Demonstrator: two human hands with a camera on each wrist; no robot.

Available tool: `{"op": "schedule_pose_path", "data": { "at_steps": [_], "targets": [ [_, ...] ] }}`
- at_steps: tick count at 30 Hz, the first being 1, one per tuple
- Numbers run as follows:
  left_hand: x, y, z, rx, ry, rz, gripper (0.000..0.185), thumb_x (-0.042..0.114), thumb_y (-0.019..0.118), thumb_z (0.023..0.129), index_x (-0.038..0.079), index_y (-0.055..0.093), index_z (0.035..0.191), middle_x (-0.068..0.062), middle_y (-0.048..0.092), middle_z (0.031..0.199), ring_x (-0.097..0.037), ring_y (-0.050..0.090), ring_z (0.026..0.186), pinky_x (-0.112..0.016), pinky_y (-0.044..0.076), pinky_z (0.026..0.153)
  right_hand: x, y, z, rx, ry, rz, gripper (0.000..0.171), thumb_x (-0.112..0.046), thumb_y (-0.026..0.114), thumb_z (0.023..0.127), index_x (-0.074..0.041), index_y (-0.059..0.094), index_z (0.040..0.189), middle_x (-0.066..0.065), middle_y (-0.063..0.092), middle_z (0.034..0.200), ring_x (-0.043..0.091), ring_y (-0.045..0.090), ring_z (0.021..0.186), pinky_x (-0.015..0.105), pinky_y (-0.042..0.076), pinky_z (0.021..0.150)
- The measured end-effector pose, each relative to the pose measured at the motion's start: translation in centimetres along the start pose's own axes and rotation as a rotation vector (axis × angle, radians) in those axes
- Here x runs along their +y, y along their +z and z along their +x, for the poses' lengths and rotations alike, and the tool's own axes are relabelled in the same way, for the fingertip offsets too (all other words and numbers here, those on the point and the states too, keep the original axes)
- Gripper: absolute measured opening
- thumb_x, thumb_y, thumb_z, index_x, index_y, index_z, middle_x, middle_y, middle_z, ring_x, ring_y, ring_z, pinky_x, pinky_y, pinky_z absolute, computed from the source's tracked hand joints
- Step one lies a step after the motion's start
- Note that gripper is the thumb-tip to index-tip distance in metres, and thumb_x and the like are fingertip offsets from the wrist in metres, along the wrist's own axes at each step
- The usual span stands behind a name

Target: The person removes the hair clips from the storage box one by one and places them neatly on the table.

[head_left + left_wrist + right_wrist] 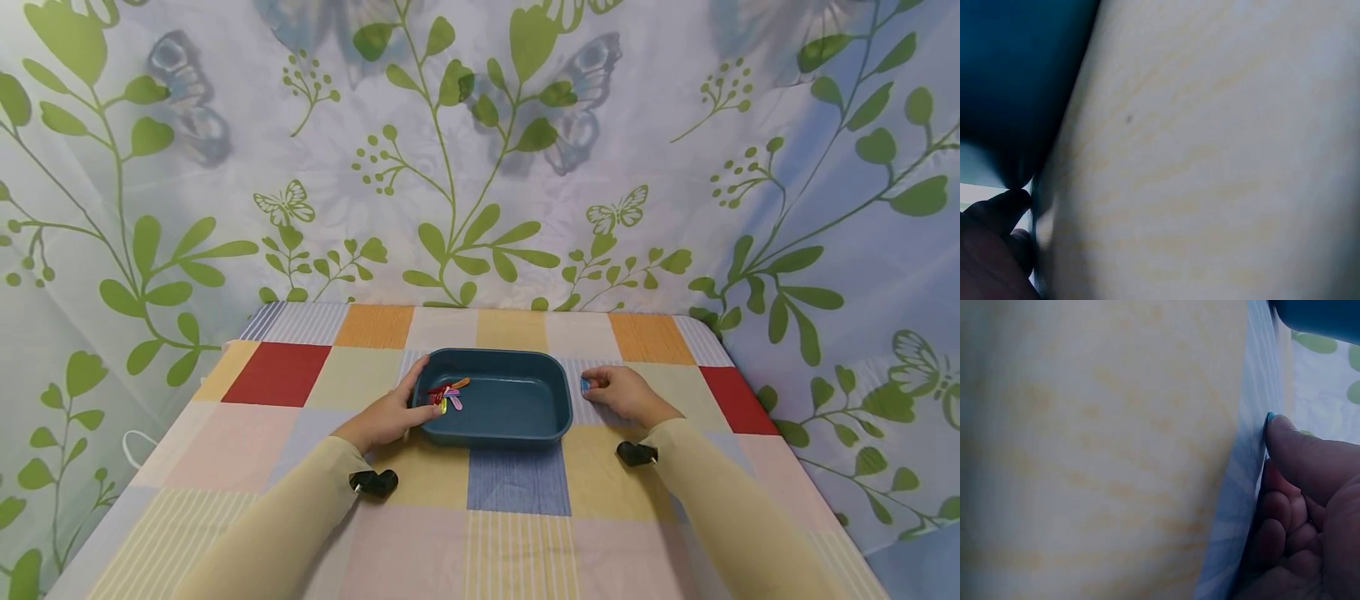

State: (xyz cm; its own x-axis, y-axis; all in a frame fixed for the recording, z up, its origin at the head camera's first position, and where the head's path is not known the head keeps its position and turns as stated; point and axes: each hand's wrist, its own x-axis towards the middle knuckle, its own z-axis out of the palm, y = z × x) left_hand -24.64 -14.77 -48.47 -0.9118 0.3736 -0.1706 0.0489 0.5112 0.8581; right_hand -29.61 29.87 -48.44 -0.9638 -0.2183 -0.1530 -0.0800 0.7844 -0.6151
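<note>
A person's left hand [390, 415] holds the left end of a dark teal container [517, 408] on the bench [420, 542], its thumb reaching over the rim near the front corner and the other fingers extending along the outer wall. Inside, toward that same end, lies a loose cluster of small coloured clips [447, 394] in red, orange, pink and yellow; the rest of the container's floor is bare.

Just beyond the container's right side, the right hand [625, 392] pinches a small blue piece [585, 384] between thumb and fingers, low over the bench. Most of the piece is hidden, and whether it touches the cloth cannot be told. The bench wears a patchwork-patterned cloth [525, 550], and behind it hangs a curtain [480, 183] printed with green leaves and butterflies.
</note>
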Motion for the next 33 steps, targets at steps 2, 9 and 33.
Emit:
{"op": "schedule_pose_path", "data": {
  "at_steps": [2, 9, 33],
  "targets": [
    [-0.1, 0.0, 0.0, -0.005, 0.007, 0.000, 0.099, 0.043, 0.071, 0.099, 0.044, 0.000, 0.169, -0.011, 0.010, 0.178, -0.044, 0.020, 0.160, -0.070, 0.021, 0.124, 0.1, 0.0, 0.0, 0.001, 0.001, 0.010, 0.043, -0.017, 0.071, 0.101, 0.003, 0.065, 0.138, 0.005, 0.067, 0.102, 0.021, 0.056, 0.097, 0.035, 0.046, 0.088],
    [-0.1, 0.1, -0.2, -0.004, -0.010, -0.016, 0.098, 0.045, 0.072, 0.098, 0.047, 0.002, 0.168, -0.012, 0.015, 0.177, -0.044, 0.025, 0.158, -0.070, 0.023, 0.124, 0.4, -0.3, -0.2, -0.003, 0.014, 0.041, 0.045, -0.020, 0.071, 0.101, 0.000, 0.065, 0.140, 0.007, 0.072, 0.108, 0.021, 0.060, 0.101, 0.037, 0.049, 0.090],
    [0.5, -0.2, -0.3, 0.009, -0.005, 0.003, 0.099, 0.046, 0.072, 0.097, 0.046, 0.004, 0.168, -0.015, 0.024, 0.174, -0.043, 0.031, 0.156, -0.068, 0.026, 0.123, -8.0, -3.5, 0.4, 0.057, -0.111, 0.140, 0.046, -0.024, 0.066, 0.105, -0.011, 0.060, 0.149, 0.014, 0.070, 0.136, 0.035, 0.064, 0.129, 0.053, 0.052, 0.108]
  ]
}}
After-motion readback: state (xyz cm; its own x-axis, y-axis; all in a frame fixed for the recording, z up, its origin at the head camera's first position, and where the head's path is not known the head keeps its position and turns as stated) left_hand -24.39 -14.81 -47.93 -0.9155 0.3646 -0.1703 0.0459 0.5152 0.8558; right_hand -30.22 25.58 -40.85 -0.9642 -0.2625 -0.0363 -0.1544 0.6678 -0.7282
